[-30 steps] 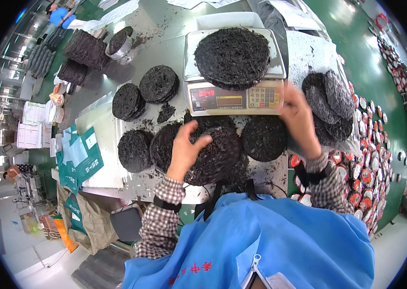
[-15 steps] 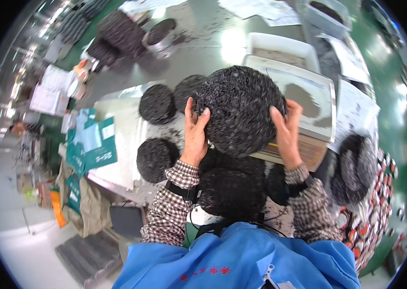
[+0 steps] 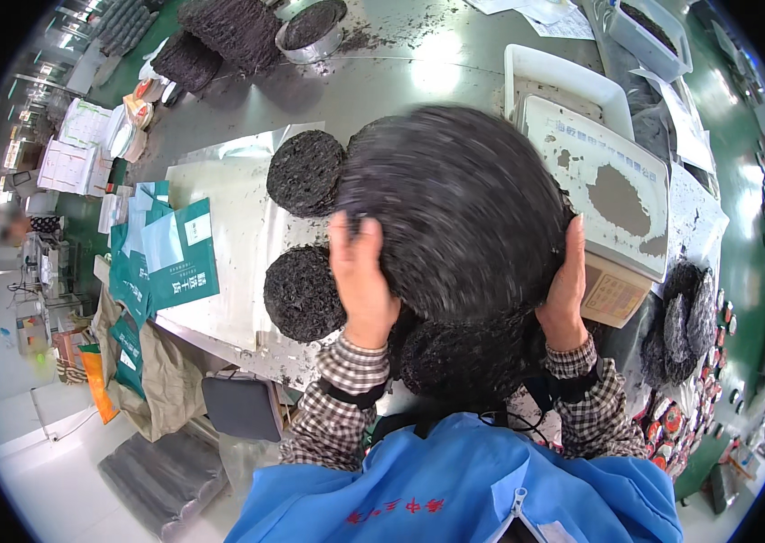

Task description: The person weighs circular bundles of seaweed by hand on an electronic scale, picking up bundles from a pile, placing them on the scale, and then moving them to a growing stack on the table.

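Observation:
A large round cake of black, shredded matter like dried seaweed (image 3: 459,213) is raised over the table, smeared by motion. My left hand (image 3: 364,285) is closed on its left edge and my right hand (image 3: 568,294) on its right edge. Right below it, close to my body, sits another dark mass of the same kind (image 3: 468,362), partly hidden. To the left of my left hand lie two smaller-looking round cakes, a far one (image 3: 306,172) and a near one (image 3: 304,294). Behind the held cake, one more shows only a sliver of its edge.
On the right, a white flat-topped piece (image 3: 554,136) with worn patches rests on a cardboard box (image 3: 613,294), before a white tub (image 3: 572,81). Green packets (image 3: 188,258) lie left. Dark stacks (image 3: 233,32) and a round tin (image 3: 312,41) stand at the back.
The held cake has come closer to my view and turned, and both hands have shifted their hold on its edges. My head view has shifted slightly.

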Motion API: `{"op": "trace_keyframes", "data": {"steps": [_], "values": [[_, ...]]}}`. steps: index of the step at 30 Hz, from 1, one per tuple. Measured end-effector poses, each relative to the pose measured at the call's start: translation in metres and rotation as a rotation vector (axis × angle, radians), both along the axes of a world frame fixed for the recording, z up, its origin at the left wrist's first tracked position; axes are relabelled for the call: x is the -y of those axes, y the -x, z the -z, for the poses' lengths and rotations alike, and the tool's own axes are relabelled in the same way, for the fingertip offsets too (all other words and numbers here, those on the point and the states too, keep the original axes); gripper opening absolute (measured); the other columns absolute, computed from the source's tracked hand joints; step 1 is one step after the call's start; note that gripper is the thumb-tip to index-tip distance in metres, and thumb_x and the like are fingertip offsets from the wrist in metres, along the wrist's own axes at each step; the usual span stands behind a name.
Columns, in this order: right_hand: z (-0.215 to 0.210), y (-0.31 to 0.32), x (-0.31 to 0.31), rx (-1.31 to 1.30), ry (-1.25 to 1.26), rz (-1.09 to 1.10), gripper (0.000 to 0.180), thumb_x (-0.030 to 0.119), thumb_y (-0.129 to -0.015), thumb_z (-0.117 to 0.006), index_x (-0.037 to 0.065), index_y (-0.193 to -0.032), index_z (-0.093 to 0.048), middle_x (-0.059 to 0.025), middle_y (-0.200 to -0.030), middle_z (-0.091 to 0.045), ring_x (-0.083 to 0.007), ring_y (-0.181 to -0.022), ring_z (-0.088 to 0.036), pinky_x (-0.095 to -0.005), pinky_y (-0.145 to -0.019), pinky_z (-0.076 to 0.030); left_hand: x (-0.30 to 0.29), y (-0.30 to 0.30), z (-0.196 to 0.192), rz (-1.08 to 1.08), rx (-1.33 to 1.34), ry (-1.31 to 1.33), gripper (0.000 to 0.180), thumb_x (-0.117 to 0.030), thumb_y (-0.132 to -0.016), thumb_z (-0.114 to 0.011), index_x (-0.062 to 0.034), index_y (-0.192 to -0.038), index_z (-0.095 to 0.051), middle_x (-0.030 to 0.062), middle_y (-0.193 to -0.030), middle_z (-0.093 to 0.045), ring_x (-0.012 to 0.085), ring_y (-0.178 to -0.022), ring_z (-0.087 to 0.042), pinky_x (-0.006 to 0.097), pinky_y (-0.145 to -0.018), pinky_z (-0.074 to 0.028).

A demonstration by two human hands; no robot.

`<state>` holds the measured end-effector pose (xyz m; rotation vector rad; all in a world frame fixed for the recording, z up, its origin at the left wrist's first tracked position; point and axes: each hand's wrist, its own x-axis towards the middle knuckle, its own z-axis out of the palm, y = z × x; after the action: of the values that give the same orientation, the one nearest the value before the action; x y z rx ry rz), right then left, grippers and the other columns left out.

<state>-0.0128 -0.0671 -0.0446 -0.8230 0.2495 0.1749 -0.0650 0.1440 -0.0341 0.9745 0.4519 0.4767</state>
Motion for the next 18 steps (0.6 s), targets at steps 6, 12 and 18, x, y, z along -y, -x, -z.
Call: {"op": "trace_keyframes", "data": {"steps": [6,12,18], "values": [[-0.009,0.03,-0.011,0.098,0.308,-0.004,0.042,0.014,-0.098,-0.058,0.002,-0.136,-0.046,-0.0082,-0.123,-0.06,-0.0151,-0.11,-0.056,-0.0293,-0.096,-0.046,-0.056,0.041,-0.006,0.24,0.38,-1.019,0.035,-0.016,-0.097,-0.046,0.0028,-0.126,-0.051,0.02,-0.136,-0.051,0.0337,-0.122,-0.053,0.051,-0.107,-0.041],[-0.042,0.037,-0.051,0.164,0.317,-0.289,0.068,0.003,-0.087,-0.063,0.003,-0.147,-0.029,-0.0154,-0.137,-0.049,-0.0232,-0.122,-0.052,-0.0356,-0.105,-0.041,-0.054,0.047,-0.021,0.713,0.322,-1.434,0.058,-0.039,-0.074,-0.075,-0.0051,-0.119,-0.063,0.0119,-0.136,-0.052,0.0408,-0.131,-0.041,0.053,-0.113,-0.028],[0.001,0.029,-0.078,0.021,0.508,-0.393,0.08,0.011,-0.084,-0.074,0.004,-0.148,-0.026,-0.014,-0.13,-0.053,-0.0217,-0.113,-0.055,-0.0355,-0.102,-0.043,-0.106,0.069,0.03,0.631,-0.179,-0.224,0.086,-0.037,-0.09,-0.068,-0.0012,-0.152,-0.019,0.0203,-0.154,-0.023,0.0294,-0.143,-0.023,0.041,-0.117,-0.019]]}}
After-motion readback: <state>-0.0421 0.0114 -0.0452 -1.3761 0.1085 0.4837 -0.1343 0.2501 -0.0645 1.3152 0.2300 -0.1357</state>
